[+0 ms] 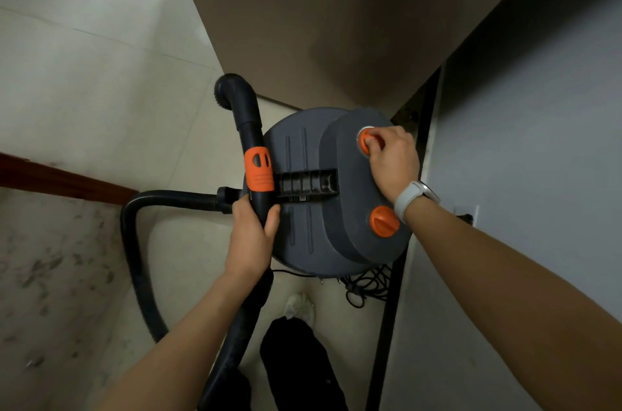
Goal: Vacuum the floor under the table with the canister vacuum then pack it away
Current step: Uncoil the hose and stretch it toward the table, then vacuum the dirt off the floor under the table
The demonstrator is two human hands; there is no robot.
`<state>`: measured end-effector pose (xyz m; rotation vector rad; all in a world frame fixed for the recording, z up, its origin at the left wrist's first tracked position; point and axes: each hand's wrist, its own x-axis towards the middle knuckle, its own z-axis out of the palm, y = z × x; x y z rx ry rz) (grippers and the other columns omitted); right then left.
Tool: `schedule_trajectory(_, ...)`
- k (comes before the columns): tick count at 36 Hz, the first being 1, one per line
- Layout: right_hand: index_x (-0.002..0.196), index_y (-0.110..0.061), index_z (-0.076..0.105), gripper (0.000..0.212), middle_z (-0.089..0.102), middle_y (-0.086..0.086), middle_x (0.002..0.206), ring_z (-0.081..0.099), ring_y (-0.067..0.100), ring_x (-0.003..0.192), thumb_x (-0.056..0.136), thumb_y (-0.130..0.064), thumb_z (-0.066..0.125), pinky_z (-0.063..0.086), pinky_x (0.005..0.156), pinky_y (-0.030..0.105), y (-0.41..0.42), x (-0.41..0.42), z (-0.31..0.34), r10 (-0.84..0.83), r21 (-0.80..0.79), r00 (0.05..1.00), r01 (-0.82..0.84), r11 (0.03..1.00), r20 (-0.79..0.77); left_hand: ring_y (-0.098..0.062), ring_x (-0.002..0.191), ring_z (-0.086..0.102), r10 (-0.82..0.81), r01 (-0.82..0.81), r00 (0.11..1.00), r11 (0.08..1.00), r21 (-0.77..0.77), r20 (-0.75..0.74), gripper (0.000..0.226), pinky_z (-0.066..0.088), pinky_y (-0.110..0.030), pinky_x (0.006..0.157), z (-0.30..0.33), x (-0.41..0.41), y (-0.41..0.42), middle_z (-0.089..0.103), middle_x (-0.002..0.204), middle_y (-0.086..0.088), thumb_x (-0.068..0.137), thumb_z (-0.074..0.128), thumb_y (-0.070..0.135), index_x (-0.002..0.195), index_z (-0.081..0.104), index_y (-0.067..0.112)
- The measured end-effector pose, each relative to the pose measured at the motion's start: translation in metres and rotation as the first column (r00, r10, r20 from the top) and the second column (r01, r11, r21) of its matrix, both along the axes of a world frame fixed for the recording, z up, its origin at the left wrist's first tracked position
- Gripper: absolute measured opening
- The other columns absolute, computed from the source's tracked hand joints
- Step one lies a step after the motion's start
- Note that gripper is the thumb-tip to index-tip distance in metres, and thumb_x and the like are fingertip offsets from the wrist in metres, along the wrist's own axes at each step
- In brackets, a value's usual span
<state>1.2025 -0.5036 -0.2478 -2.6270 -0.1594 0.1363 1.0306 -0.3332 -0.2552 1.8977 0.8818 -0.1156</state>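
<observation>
A dark grey canister vacuum (pixel 309 229) stands on the pale tiled floor, seen from above. Its lid carries two orange knobs, a far one (pixel 363 143) and a near one (pixel 384 221). My right hand (pixel 392 160), with a white watch on the wrist, pinches the far knob. My left hand (pixel 253 235) is closed around the black curved wand handle (pixel 249 128), just below its orange collar (pixel 258 169). The black ribbed hose (pixel 141 262) loops out to the left and back down beside my leg.
A brown cabinet side (pixel 319 23) rises right behind the vacuum. A grey wall (pixel 538 141) with a black baseboard strip runs along the right. The black power cord (pixel 363 289) lies coiled by the vacuum's near side. A dark wooden edge (pixel 60 180) crosses the floor at left.
</observation>
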Motion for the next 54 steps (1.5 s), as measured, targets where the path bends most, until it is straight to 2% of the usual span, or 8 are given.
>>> schedule_trajectory(6, 0.123, -0.004, 0.057, 0.033, 0.055, 0.013, 0.124, 0.046, 0.022, 0.119, 0.092, -0.012, 0.052, 0.034, 0.102, 0.029, 0.029, -0.062, 0.016, 0.072, 0.252, 0.989, -0.102, 0.962, 0.128, -0.032, 0.084, 0.062, 0.026, -0.03, 0.999, 0.991, -0.134, -0.031, 0.018, 0.053, -0.047, 0.076, 0.005, -0.013, 0.016, 0.058, 0.089, -0.007, 0.096, 0.05, 0.031, 0.108, 0.043, 0.019)
schedule_trajectory(10, 0.116, -0.004, 0.057, 0.035, 0.056, 0.009, 0.112, 0.053, 0.019, 0.107, 0.09, -0.025, 0.047, 0.042, 0.095, 0.031, 0.057, -0.134, 0.019, 0.183, 0.419, 0.983, -0.154, 0.895, -0.028, -0.033, 0.092, 0.065, 0.058, -0.063, 0.998, 0.956, -0.285, -0.027, 0.018, 0.053, -0.051, 0.084, 0.019, -0.042, 0.036, 0.063, 0.097, -0.011, 0.097, 0.048, 0.033, 0.111, 0.049, 0.021)
schedule_trajectory(18, 0.112, -0.027, 0.042, 0.035, 0.055, -0.015, 0.099, 0.055, -0.01, 0.089, 0.086, -0.034, 0.064, 0.044, 0.079, 0.008, 0.105, -0.265, 0.032, 0.439, 0.516, 0.767, -0.166, 0.84, -0.468, 0.01, 0.07, 0.06, 0.153, -0.072, 0.97, 0.924, -0.377, 0.188, 0.021, 0.044, -0.004, 0.064, 0.068, -0.106, 0.069, 0.061, 0.087, 0.005, 0.099, 0.046, 0.024, 0.112, 0.055, 0.009)
schedule_trajectory(26, 0.106, -0.021, 0.05, 0.027, 0.053, -0.001, 0.095, 0.057, 0.014, 0.081, 0.085, -0.034, 0.063, 0.052, 0.073, 0.035, 0.144, -0.333, 0.101, 0.456, 0.352, 0.856, -0.36, 0.864, -0.244, -0.017, 0.11, 0.059, 0.196, -0.028, 0.932, 0.876, -0.481, 0.304, 0.018, 0.046, -0.024, 0.093, 0.138, -0.187, 0.102, 0.064, 0.116, -0.012, 0.1, 0.043, 0.032, 0.109, 0.054, 0.022)
schedule_trajectory(31, 0.111, -0.02, 0.047, 0.031, 0.051, -0.002, 0.099, 0.055, 0.013, 0.078, 0.088, -0.037, 0.06, 0.044, 0.062, 0.025, 0.136, -0.362, 0.176, 0.407, 0.134, 0.914, -0.403, 0.905, -0.002, -0.023, 0.11, 0.06, 0.084, 0.121, 0.906, 0.888, -0.443, 0.415, 0.022, 0.047, -0.044, 0.098, 0.206, -0.214, 0.105, 0.063, 0.118, -0.012, 0.101, 0.041, 0.034, 0.11, 0.054, 0.02)
schedule_trajectory(42, 0.121, -0.015, 0.047, 0.045, 0.049, 0.005, 0.107, 0.055, 0.02, 0.079, 0.086, -0.039, 0.061, 0.038, 0.056, 0.029, 0.063, -0.396, 0.361, 0.311, -0.299, 0.824, -0.182, 0.937, 0.474, -0.023, 0.112, 0.059, 0.128, 0.425, 0.696, 0.72, -0.549, 0.707, 0.039, 0.048, -0.033, 0.095, 0.38, -0.244, 0.039, 0.063, 0.115, -0.008, 0.101, 0.038, 0.031, 0.127, 0.049, 0.004)
schedule_trajectory(51, 0.121, -0.016, 0.045, 0.046, 0.049, 0.004, 0.11, 0.058, 0.023, 0.087, 0.086, -0.042, 0.059, 0.048, 0.06, 0.035, 0.062, -0.454, 0.334, 0.544, -0.39, 0.79, -0.423, 0.818, 0.284, -0.015, 0.1, 0.061, 0.238, 0.169, 0.805, 0.785, -0.596, 0.543, 0.042, 0.046, -0.023, 0.073, 0.336, -0.327, 0.043, 0.062, 0.119, -0.008, 0.101, 0.041, 0.033, 0.13, 0.049, 0.004)
schedule_trajectory(54, 0.122, -0.017, 0.045, 0.044, 0.048, 0.002, 0.111, 0.056, 0.021, 0.088, 0.088, -0.042, 0.056, 0.035, 0.055, 0.027, 0.069, -0.486, 0.278, 0.644, -0.4, 0.753, -0.554, 0.73, 0.134, -0.019, 0.106, 0.059, 0.345, 0.012, 0.85, 0.742, -0.67, 0.398, 0.04, 0.045, -0.031, 0.088, 0.268, -0.371, 0.047, 0.061, 0.113, -0.007, 0.101, 0.041, 0.031, 0.13, 0.048, 0.004)
